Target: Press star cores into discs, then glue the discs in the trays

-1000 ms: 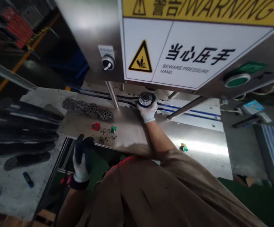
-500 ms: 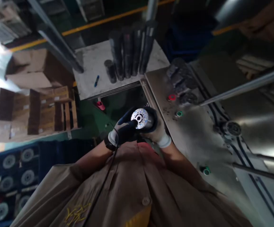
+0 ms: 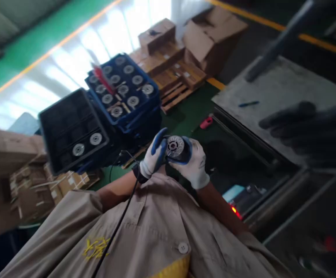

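Observation:
A round ribbed metal disc (image 3: pixel 175 146) with a central hole sits between my two gloved hands, in front of my chest. My right hand (image 3: pixel 192 164) cups it from below and from the right. The blue-coated fingers of my left hand (image 3: pixel 153 156) press on its left side. Its underside is hidden by the gloves. A black cable runs from my left wrist down across my beige jacket (image 3: pixel 144 227).
A blue crate (image 3: pixel 153 94) holds several similar discs, beside a black tray (image 3: pixel 69 112) with more. Cardboard boxes and a wooden pallet (image 3: pixel 170 98) stand beyond. On the right, a grey table (image 3: pixel 272 88) bears a blue pen (image 3: pixel 248 103) and blurred dark rods (image 3: pixel 289 131).
My view has swung away from the steel machine toward the crates. The disc, held in my right hand alone a second ago, is now gripped by both hands near my chest.

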`<state>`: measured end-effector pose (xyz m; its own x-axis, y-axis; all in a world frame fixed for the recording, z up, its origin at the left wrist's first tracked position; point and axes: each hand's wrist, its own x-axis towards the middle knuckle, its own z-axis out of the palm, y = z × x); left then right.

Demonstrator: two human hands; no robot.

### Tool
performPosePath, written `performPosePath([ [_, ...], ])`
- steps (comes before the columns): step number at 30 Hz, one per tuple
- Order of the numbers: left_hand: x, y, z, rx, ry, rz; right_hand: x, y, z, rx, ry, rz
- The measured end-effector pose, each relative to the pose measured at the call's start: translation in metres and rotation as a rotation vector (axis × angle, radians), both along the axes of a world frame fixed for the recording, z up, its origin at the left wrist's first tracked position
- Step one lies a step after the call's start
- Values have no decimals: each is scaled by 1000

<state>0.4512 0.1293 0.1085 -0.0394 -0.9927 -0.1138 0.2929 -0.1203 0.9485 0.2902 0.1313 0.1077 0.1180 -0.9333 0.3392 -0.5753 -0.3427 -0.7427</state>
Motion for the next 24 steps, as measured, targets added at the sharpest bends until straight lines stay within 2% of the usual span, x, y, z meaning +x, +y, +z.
performPosePath([
  [3, 45, 15, -28, 27, -119, 83, 52, -9, -14, 62, 121, 114],
  [5, 83, 19, -48, 128, -151, 163, 74, -16, -34, 209, 54, 298],
  [7, 132, 17, -58, 176, -192, 269, 82, -18, -61, 391, -72, 403],
  [9, 194, 8, -54, 128, -392, 367, 79, -13, -92, 556, -136, 314],
  [11, 264, -14, -40, 58, -748, 452, 73, 0, -120, 690, -86, 102],
  [12, 298, -30, -32, 62, -844, 483, 72, 8, -131, 738, -40, 8],
  [13, 329, -47, -25, 91, -924, 498, 72, 16, -139, 772, 3, -64],
  [15, 377, -82, -18, 256, -1174, 418, 78, 27, -147, 796, 61, -141],
  [17, 404, -107, -23, 383, -1379, 237, 86, 33, -146, 787, 72, -189],
  [19, 416, -119, -38, 429, -1487, 106, 90, 38, -143, 766, 76, -252],
  [22, 424, -120, -61, 430, -1505, 122, 83, 57, -139, 733, 88, -347],
  [24, 426, -119, -63, 434, -1448, 155, 71, 79, -138, 743, 110, -404],
])
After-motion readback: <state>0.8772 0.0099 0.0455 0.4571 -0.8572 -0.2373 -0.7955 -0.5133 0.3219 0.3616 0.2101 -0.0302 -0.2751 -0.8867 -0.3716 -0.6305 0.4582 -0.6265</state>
